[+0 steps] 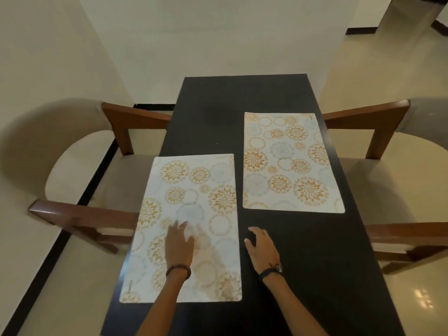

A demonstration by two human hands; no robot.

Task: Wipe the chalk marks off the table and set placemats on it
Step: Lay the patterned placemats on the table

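Two armchairs flank the scene — left chair [80,166] and right chair [397,170], both with brown wooden arms and beige upholstery. Glossy cream floor [388,69] with black skirting [60,238] along the cream wall [48,57].

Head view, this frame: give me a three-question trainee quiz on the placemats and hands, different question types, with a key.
1. True or false: the left hand rests on the near placemat.
2. How many placemats lie on the table?
3. The right hand is: A) gripping the far placemat; B) over bare tabletop beside the near placemat; C) holding a cloth.

Key: 1 true; 2 two; 3 B.
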